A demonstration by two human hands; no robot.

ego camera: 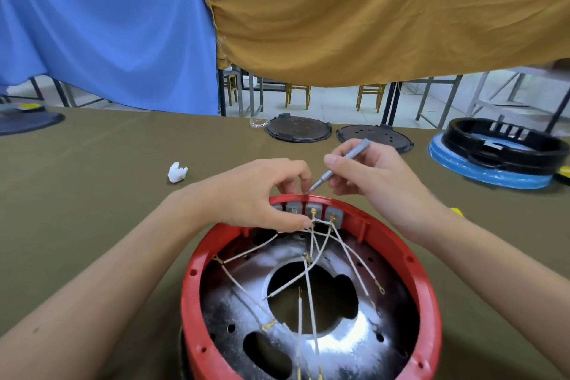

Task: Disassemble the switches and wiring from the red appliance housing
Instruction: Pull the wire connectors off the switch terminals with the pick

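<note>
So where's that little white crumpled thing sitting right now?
In the head view, the white crumpled wad lies on the olive table cover, on the left, beyond the left hand and the red housing.

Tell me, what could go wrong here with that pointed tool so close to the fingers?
1. The thin grey metal screwdriver in the right hand has its tip at the rim of the round red plastic housing, right beside the left hand fingers; a slip could jab them.
2. The white wires with brass terminals cross loosely inside; a tug could snag or bend them.
3. The small grey switch blocks might crack if levered hard.
</note>
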